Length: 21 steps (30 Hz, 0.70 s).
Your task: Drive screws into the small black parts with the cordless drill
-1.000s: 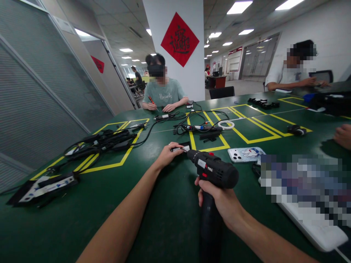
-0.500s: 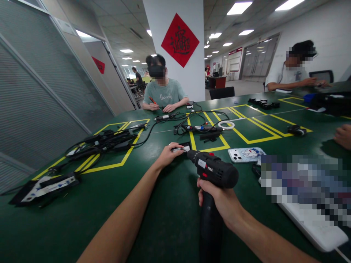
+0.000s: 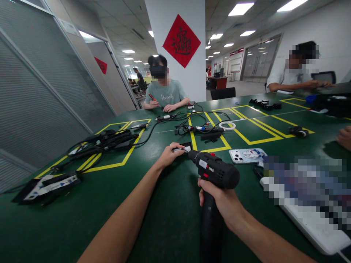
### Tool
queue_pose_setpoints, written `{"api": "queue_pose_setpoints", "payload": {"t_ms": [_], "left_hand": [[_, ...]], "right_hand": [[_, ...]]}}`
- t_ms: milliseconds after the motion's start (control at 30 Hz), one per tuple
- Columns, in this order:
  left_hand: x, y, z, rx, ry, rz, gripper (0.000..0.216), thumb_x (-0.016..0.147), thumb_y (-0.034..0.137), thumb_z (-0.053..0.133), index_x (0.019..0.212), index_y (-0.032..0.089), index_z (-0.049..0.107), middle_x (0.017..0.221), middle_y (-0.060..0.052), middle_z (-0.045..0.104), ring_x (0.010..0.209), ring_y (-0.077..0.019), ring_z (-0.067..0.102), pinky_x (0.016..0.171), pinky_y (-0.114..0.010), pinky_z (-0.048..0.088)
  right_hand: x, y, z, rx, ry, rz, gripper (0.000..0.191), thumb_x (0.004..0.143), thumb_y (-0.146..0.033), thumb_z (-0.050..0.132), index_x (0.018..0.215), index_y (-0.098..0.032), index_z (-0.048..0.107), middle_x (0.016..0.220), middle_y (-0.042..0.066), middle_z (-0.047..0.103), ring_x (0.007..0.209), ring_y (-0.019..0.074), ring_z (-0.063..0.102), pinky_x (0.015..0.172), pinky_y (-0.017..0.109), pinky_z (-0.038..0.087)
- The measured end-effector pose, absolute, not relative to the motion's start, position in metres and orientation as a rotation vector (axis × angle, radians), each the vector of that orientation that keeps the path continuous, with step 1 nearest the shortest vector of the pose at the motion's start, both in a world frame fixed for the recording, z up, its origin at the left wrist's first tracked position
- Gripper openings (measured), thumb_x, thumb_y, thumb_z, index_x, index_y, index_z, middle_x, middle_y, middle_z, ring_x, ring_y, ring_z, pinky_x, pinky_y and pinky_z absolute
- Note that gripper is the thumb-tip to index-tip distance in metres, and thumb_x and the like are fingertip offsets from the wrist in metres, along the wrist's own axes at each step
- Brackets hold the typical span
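Observation:
My right hand [image 3: 214, 190] is wrapped round the handle of a black cordless drill [image 3: 219, 171], which points forward and to the left. The drill's bit reaches a small black part with a whitish face [image 3: 181, 149], lying on the green table. Pressed onto that part's near side, my left hand [image 3: 169, 155] grips it with closed fingers, and they hide some of it. Exactly where the bit touches is too small to make out. Just beyond the part lie black pieces [image 3: 211, 137] on the table.
Bundled black cables [image 3: 109, 140] lie left, a strip with white and blue parts [image 3: 52, 186] nearer. A phone [image 3: 246, 155] and a white device [image 3: 309, 223] are at right. A white ring [image 3: 227, 126] sits farther back. Across the table a person [image 3: 166, 91] holds a screwdriver.
Hands, drill and small part keep nearly the same places; the whole view shifts slightly. The drill's bit appears at about the same spot on the part.

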State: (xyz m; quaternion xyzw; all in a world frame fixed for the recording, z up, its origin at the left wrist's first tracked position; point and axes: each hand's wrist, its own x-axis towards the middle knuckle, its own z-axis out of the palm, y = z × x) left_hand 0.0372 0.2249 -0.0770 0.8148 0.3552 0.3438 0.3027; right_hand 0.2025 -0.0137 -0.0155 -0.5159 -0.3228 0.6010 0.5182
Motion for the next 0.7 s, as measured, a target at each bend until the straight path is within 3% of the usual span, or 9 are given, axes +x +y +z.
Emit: {"api": "queue_pose_setpoints", "payload": {"t_ms": [700], "left_hand": [[0.0389, 0.2217, -0.0767, 2.145, 0.981, 0.946, 0.028, 0.074, 0.038, 0.062, 0.095, 0.021, 0.070, 0.108, -0.006, 0.060, 0.105, -0.0224, 0.054, 0.097, -0.038, 0.039]], "right_hand": [[0.2034, -0.0133, -0.0172, -1.188, -0.763, 1.463, 0.025, 0.075, -0.034, 0.058, 0.090, -0.014, 0.062, 0.053, 0.001, 0.058, 0.050, 0.0129, 0.052, 0.052, 0.025, 0.040]]}}
